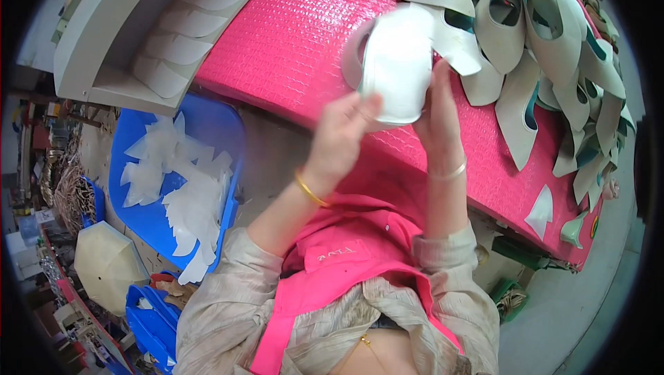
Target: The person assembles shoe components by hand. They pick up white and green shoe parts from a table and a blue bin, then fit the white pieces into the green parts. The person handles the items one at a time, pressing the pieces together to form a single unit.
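Between my hands, above the pink table (304, 50), is a white shoe upper (398, 64), rounded at its far end and slightly blurred. My left hand (344, 129) grips its near left edge, thumb on top. At the right edge, my right hand (440, 109) holds it with the fingers mostly hidden behind it. A pale curved part (353, 57) shows at the upper's left side; whether it belongs to the same piece I cannot tell. Just beyond my right hand lies a heap of pale shoe uppers (508, 22) with teal linings.
A grey machine housing (114, 36) with a row of pale pieces (181, 47) stands at the far left. Below it, a blue bin (238, 167) holds translucent white sheets (194, 195). Loose white pieces (541, 210) lie near the table's right corner. A pale umbrella (107, 268) is at lower left.
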Tool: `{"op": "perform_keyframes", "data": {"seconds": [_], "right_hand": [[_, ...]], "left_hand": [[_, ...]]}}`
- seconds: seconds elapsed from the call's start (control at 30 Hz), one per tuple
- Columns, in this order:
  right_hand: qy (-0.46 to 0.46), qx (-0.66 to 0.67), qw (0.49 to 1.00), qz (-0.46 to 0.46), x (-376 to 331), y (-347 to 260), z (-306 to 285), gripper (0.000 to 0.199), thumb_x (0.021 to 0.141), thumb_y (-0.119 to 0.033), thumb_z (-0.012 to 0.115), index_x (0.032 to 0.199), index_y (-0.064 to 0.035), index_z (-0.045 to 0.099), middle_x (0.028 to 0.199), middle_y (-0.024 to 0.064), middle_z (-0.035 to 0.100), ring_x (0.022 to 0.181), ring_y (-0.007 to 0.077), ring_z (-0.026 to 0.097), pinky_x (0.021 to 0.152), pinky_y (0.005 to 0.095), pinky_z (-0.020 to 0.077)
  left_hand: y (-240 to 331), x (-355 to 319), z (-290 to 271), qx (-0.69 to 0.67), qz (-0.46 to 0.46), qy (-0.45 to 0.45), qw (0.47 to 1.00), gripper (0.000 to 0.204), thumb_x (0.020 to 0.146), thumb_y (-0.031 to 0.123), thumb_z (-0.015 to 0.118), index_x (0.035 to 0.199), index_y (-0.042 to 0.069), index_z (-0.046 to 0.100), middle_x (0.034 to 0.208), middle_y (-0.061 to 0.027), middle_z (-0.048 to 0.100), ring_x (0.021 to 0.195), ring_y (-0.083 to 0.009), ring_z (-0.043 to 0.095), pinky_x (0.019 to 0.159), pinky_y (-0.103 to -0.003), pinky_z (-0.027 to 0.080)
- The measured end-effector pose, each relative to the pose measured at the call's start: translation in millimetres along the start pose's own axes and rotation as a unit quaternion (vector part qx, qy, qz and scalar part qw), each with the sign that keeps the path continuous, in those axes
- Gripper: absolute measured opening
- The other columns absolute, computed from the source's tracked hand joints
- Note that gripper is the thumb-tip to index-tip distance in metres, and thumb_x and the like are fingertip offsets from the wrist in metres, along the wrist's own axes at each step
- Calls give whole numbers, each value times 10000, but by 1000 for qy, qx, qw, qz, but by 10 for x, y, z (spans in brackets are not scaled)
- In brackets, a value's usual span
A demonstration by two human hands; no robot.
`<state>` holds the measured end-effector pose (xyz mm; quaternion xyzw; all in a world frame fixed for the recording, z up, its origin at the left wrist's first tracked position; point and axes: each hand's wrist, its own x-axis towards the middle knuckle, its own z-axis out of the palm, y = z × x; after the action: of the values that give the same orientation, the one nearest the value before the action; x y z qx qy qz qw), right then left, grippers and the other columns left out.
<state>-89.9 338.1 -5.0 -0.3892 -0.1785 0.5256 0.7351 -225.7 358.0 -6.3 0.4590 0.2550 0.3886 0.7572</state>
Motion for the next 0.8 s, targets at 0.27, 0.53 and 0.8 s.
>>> {"op": "perform_keyframes", "data": {"seconds": [0.27, 0.53, 0.8], "right_hand": [[-206, -170, 964, 1, -8, 60, 49, 323, 742, -33, 667, 1043, 24, 564, 974, 58, 614, 900, 112, 567, 814, 266, 441], [-127, -545, 753, -346, 350, 554, 282, 355, 718, -74, 638, 1061, -23, 560, 957, 175, 587, 815, 295, 598, 645, 341, 495], [-17, -592, 642, -486, 271, 64, 191, 493, 686, -129, 686, 1146, -76, 518, 1032, 111, 572, 1000, 271, 515, 897, 392, 355]], "left_hand": [[403, 200, -396, 229, 69, -33, 970, 186, 802, 38, 602, 965, -51, 618, 816, -48, 644, 738, -68, 576, 667, -213, 465], [-80, 187, -466, 485, 162, 220, 831, 711, 817, 311, 586, 1297, -74, 231, 1202, -278, 389, 1108, -302, 397, 897, -370, 349], [69, 566, -807, 503, 94, 234, 827, 923, 807, 486, 510, 1304, -154, 67, 1358, -352, 123, 1286, -426, 149, 1061, -420, 151]]}}
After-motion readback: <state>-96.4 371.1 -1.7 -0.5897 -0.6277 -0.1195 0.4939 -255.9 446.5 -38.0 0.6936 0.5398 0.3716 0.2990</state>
